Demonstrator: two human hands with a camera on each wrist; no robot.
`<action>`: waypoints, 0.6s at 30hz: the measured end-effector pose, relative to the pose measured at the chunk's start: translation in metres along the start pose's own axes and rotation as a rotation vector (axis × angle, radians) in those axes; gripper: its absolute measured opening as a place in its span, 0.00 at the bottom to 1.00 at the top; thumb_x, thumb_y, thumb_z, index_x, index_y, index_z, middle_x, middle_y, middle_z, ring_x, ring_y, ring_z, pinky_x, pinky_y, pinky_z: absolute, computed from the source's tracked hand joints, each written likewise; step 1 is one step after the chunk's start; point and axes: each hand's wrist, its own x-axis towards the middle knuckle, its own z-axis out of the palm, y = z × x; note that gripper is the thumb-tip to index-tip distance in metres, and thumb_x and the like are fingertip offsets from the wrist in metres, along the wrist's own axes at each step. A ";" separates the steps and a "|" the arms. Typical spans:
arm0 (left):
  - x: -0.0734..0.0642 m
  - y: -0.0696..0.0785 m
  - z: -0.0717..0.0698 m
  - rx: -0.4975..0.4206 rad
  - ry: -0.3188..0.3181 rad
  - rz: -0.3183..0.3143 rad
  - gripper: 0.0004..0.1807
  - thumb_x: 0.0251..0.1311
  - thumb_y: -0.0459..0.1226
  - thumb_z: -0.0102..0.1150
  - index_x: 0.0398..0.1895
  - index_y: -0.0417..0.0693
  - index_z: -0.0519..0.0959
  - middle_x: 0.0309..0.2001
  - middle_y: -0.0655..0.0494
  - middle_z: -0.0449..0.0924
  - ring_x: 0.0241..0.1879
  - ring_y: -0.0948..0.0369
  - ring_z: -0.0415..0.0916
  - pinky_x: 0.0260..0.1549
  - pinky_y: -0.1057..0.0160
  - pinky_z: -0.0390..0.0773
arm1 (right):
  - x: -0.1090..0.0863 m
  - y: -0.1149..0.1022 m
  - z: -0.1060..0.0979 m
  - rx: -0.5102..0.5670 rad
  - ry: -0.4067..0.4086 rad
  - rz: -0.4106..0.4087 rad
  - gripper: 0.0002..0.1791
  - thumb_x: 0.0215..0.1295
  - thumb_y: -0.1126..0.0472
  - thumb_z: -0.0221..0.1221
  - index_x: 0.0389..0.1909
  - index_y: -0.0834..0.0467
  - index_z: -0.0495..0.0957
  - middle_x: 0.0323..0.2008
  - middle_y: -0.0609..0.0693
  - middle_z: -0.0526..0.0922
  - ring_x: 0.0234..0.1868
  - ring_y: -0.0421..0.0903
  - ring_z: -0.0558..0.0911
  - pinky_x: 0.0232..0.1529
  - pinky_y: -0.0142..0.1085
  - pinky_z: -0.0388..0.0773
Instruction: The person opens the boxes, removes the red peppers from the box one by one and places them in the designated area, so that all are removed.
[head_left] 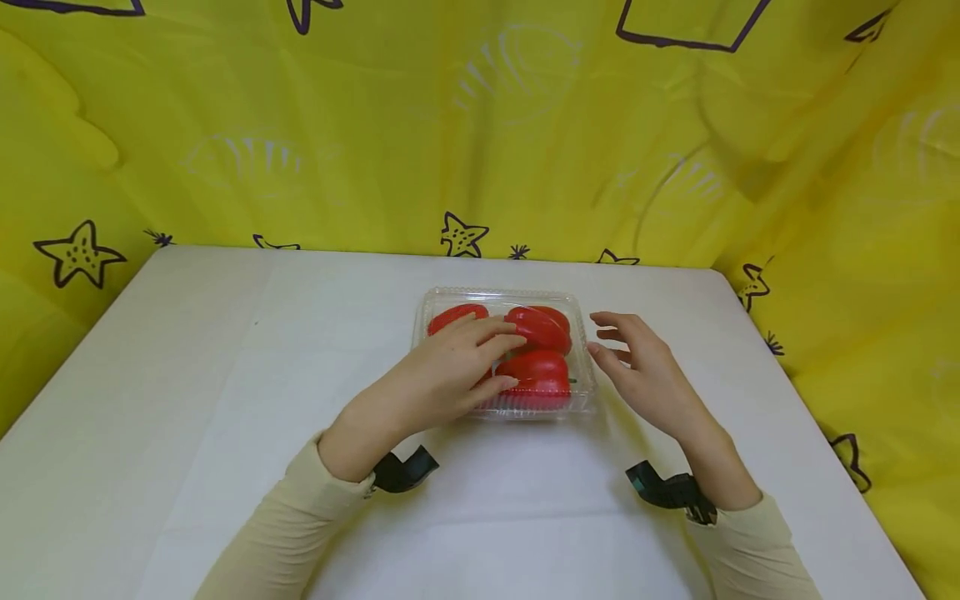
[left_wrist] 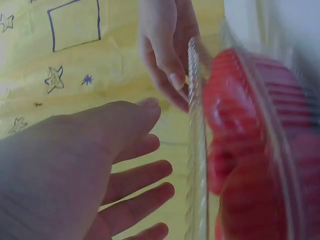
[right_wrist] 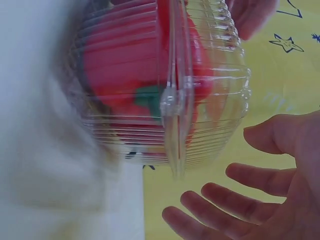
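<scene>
A clear plastic clamshell box (head_left: 498,294) stands on the table with several red bell peppers (head_left: 536,375) inside. Its ribbed lid (left_wrist: 197,145) is down over them. In the head view my left hand (head_left: 442,358) overlaps the box's left half, its fingers loosely spread above the lid. The left wrist view has a gap between those fingertips (left_wrist: 162,172) and the lid. My right hand (head_left: 648,371) hovers off the box's right side, fingers gently bent and holding nothing. A green pepper stem (right_wrist: 150,100) shows through the box wall in the right wrist view.
The white-covered table (head_left: 187,375) spreads out around the box. A yellow patterned curtain (head_left: 375,150) hangs along its back and sides. Dark straps (head_left: 408,471) sit at both wrists.
</scene>
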 end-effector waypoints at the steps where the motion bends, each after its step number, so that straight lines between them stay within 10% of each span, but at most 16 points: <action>1: 0.002 0.002 0.003 0.007 0.006 0.023 0.25 0.64 0.44 0.64 0.62 0.43 0.77 0.61 0.48 0.78 0.63 0.52 0.73 0.70 0.52 0.67 | -0.001 0.001 0.000 0.010 -0.005 0.010 0.25 0.74 0.58 0.53 0.67 0.65 0.66 0.65 0.62 0.70 0.63 0.62 0.74 0.61 0.59 0.75; 10: 0.021 0.025 0.022 0.002 0.028 0.224 0.15 0.63 0.40 0.65 0.53 0.51 0.82 0.58 0.53 0.80 0.61 0.57 0.75 0.68 0.59 0.71 | -0.006 0.006 -0.002 0.194 -0.143 0.129 0.29 0.76 0.56 0.51 0.72 0.63 0.58 0.66 0.63 0.68 0.58 0.58 0.81 0.56 0.47 0.82; 18: 0.031 0.040 0.040 0.127 -0.012 0.261 0.20 0.62 0.44 0.66 0.57 0.57 0.80 0.61 0.56 0.78 0.62 0.57 0.74 0.66 0.57 0.73 | -0.011 0.018 -0.003 0.438 -0.232 0.188 0.29 0.77 0.61 0.46 0.74 0.64 0.53 0.65 0.65 0.66 0.53 0.45 0.80 0.51 0.34 0.84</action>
